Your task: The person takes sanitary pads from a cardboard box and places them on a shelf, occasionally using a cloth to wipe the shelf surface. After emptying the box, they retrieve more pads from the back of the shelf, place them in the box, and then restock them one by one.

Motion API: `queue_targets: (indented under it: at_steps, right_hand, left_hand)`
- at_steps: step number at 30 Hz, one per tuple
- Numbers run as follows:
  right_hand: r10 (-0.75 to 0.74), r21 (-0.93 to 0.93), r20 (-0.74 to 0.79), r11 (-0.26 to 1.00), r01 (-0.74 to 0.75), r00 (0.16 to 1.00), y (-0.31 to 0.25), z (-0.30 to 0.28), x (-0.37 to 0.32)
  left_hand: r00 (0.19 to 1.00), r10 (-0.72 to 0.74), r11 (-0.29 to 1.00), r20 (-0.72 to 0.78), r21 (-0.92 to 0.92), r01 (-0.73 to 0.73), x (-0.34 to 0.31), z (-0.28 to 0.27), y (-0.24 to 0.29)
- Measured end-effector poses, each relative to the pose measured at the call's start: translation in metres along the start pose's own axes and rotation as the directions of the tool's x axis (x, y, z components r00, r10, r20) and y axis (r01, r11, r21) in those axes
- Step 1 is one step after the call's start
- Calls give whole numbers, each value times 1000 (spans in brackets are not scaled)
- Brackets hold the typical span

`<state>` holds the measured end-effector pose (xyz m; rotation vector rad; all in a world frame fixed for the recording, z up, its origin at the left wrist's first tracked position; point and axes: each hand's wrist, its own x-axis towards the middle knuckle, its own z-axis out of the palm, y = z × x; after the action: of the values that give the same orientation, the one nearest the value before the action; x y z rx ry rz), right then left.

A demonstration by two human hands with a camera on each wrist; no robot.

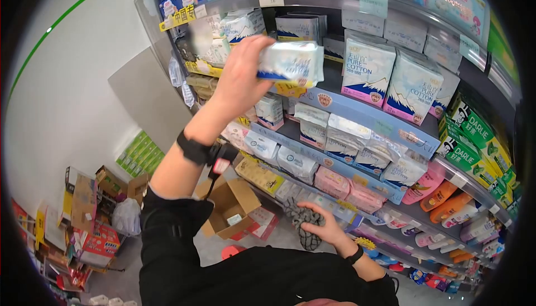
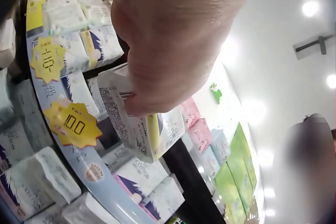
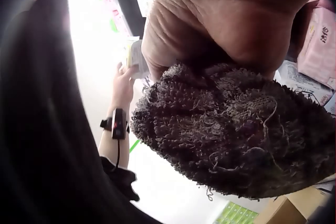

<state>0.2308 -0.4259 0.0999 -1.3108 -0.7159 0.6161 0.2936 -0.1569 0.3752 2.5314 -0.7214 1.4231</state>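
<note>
My left hand (image 1: 244,74) grips a white and blue pack of sanitary pads (image 1: 293,63), raised in front of the upper shelf in the head view. Its printed side and a yellow stripe show on the pack (image 2: 139,124) in the left wrist view, where the hand covers its upper part. Lower down, near the lower shelves, my right hand (image 1: 325,229) holds a bunched dark grey cleaning cloth (image 1: 301,230). In the right wrist view the shaggy, looped cloth (image 3: 226,134) hides most of the fingers.
Pure Cotton packs (image 1: 365,68) stand on the shelf to the right, above a blue price rail (image 1: 324,100). More packs fill the shelves below. Darlie toothpaste boxes (image 1: 474,138) are at the far right. An open cardboard box (image 1: 231,202) and piled cartons (image 1: 84,211) stand on the floor.
</note>
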Motion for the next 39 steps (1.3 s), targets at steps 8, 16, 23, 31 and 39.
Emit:
queue_targets:
  at_steps: [8,16,23,31,39]
  right_hand:
    - [-36,-184,-258,983,-12,965,12,10,-22]
    - [107,42,-563,994,-100,819,49,8,-43]
    - [45,-104,-551,987,-122,833,35,10,-29]
    - [5,-218,-492,967,-129,871,35,4,-34]
    - [48,-223,-502,957,-183,863,32,-8,-49]
  left_hand:
    - [989,142,954,-45,274,-124,55,63,-68]
    - [995,39,887,87,456,-74,57,59,-74]
    - [942,294,904,163,273,-329,68,65,-68]
    - [938,312,940,151,92,-328,59,71,-87]
    - [851,496,849,175,106,-517,75,93,-39]
